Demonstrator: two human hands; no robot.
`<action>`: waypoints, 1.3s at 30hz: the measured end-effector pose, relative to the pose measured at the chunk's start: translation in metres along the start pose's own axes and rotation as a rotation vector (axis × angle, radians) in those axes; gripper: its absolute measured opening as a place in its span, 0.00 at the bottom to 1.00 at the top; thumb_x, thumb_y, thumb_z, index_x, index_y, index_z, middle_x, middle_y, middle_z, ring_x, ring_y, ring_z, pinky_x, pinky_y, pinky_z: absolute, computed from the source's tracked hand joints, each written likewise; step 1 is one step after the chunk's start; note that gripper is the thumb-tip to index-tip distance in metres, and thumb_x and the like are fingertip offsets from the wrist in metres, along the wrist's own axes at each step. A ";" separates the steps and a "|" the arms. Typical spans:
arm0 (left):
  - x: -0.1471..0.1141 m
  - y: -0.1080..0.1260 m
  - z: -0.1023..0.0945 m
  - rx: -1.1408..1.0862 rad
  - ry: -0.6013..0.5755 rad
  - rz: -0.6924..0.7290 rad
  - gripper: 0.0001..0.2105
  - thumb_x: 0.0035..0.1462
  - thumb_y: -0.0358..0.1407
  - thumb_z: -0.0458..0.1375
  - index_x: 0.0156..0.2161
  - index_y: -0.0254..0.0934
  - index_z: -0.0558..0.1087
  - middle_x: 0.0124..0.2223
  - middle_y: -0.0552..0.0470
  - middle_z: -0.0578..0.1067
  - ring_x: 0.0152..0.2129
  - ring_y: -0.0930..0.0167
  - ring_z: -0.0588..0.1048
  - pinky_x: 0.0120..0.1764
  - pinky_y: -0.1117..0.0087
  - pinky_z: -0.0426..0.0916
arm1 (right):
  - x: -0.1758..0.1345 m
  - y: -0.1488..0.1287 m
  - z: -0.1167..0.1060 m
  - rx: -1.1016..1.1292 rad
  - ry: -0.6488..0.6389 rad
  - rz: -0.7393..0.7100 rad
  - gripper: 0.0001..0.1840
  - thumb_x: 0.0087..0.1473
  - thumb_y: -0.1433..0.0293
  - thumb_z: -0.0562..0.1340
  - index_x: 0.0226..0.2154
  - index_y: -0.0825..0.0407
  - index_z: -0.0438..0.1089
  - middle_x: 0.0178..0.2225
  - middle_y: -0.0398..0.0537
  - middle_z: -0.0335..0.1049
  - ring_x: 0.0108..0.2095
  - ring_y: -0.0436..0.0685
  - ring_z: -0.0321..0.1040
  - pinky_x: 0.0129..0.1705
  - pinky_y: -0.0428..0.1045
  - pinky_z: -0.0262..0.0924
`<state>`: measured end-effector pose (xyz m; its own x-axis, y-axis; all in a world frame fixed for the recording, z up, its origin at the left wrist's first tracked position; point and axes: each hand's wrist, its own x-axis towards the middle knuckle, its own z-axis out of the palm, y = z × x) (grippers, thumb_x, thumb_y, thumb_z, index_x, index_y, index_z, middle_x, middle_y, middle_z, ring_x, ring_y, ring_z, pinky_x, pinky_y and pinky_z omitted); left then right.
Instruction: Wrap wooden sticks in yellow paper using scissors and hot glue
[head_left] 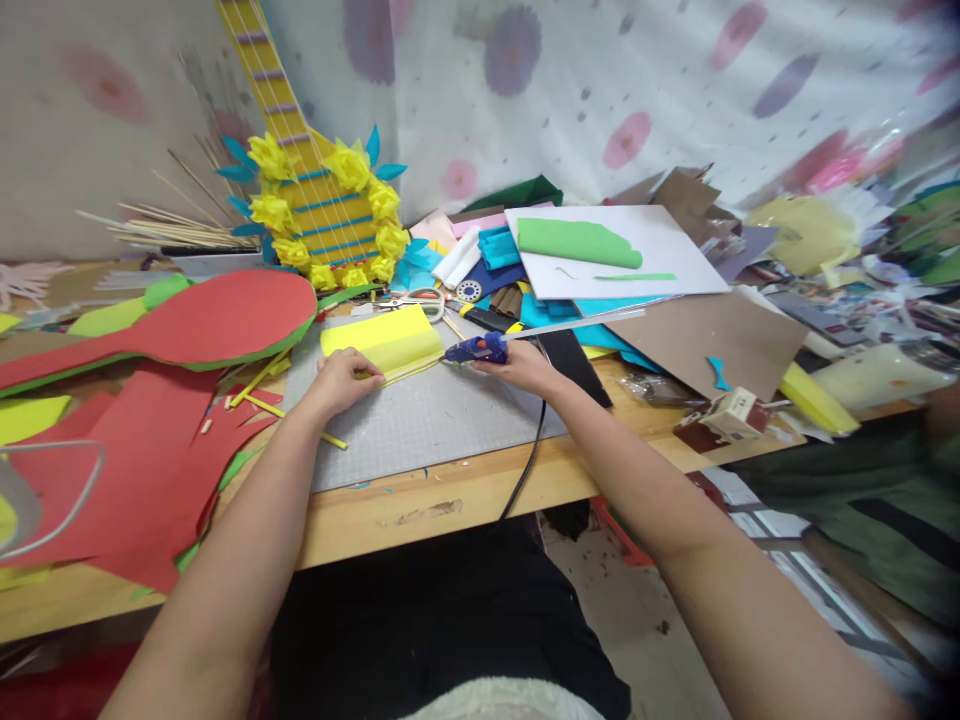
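Observation:
My right hand (pixel 523 366) grips a blue hot glue gun (pixel 475 349), a long clear glue stick (pixel 574 324) jutting from its back. The nozzle meets the right end of the near edge of a yellow paper sheet (pixel 386 338). At that sheet's lower left corner, my left hand (pixel 346 382) has its fingers closed on the edge. Along this edge runs a thin pale strip or stick, too fine to name. Beneath the sheet lies a grey cutting mat (pixel 420 428). Scissors (pixel 412 303) and a black-and-yellow cutter (pixel 487 319) lie just behind.
A yellow paper guitar (pixel 330 215) edged with flowers leans at the back. To the left are a red guitar-shaped cutout (pixel 232 318) and red sheets (pixel 139 465). A white board (pixel 600 285) with green paper stands back right. The gun's black cord (pixel 534 455) hangs over the table edge.

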<state>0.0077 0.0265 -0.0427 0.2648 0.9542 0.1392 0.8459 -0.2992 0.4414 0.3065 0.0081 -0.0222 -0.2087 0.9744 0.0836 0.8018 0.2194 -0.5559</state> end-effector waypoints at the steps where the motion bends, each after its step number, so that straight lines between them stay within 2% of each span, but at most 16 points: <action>1: 0.000 0.000 0.000 -0.001 0.000 0.002 0.10 0.45 0.42 0.57 0.28 0.40 0.76 0.34 0.49 0.74 0.37 0.64 0.70 0.40 0.63 0.58 | 0.000 0.001 0.000 0.009 0.009 0.004 0.21 0.46 0.54 0.61 0.38 0.50 0.72 0.34 0.48 0.72 0.34 0.55 0.67 0.36 0.49 0.58; 12: -0.001 0.000 0.000 -0.009 0.002 0.003 0.09 0.46 0.42 0.57 0.28 0.39 0.76 0.33 0.49 0.73 0.36 0.64 0.70 0.41 0.62 0.57 | 0.003 0.006 0.001 0.014 0.000 0.006 0.22 0.46 0.54 0.61 0.39 0.51 0.72 0.35 0.49 0.72 0.36 0.56 0.67 0.37 0.49 0.58; 21: -0.001 0.001 -0.001 0.001 -0.003 0.011 0.09 0.46 0.42 0.57 0.28 0.39 0.76 0.33 0.49 0.73 0.37 0.64 0.69 0.41 0.62 0.57 | 0.002 -0.020 0.002 -0.055 -0.084 -0.086 0.20 0.48 0.53 0.58 0.34 0.50 0.73 0.31 0.46 0.72 0.32 0.54 0.66 0.33 0.47 0.56; 26: -0.002 0.003 -0.002 0.008 -0.013 0.008 0.09 0.46 0.41 0.57 0.28 0.38 0.76 0.34 0.49 0.73 0.38 0.63 0.69 0.42 0.61 0.56 | 0.001 0.001 -0.002 -0.018 -0.004 0.003 0.22 0.45 0.53 0.61 0.38 0.50 0.72 0.35 0.48 0.73 0.35 0.56 0.68 0.35 0.48 0.58; 30: -0.003 0.006 -0.004 0.032 -0.023 0.014 0.09 0.47 0.41 0.56 0.29 0.39 0.76 0.35 0.49 0.73 0.39 0.63 0.68 0.43 0.61 0.55 | 0.003 0.017 -0.006 0.061 0.099 0.113 0.25 0.43 0.50 0.60 0.37 0.51 0.73 0.33 0.49 0.73 0.36 0.58 0.69 0.37 0.50 0.60; 35: -0.007 0.008 -0.005 0.044 -0.012 0.038 0.09 0.48 0.40 0.56 0.29 0.38 0.75 0.34 0.49 0.72 0.39 0.63 0.68 0.43 0.60 0.54 | 0.018 0.018 0.003 0.124 0.259 0.300 0.26 0.44 0.49 0.58 0.33 0.54 0.72 0.29 0.53 0.72 0.33 0.59 0.70 0.35 0.51 0.62; 39: -0.009 0.009 -0.006 0.035 0.012 0.027 0.08 0.48 0.39 0.57 0.28 0.38 0.75 0.33 0.49 0.72 0.38 0.64 0.67 0.43 0.61 0.54 | 0.029 0.014 0.014 0.086 0.300 0.348 0.27 0.46 0.49 0.57 0.35 0.55 0.71 0.32 0.56 0.72 0.37 0.62 0.70 0.37 0.52 0.62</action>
<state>0.0098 0.0150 -0.0346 0.2821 0.9457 0.1617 0.8542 -0.3243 0.4065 0.3039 0.0389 -0.0393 0.2452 0.9634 0.1085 0.7438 -0.1152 -0.6584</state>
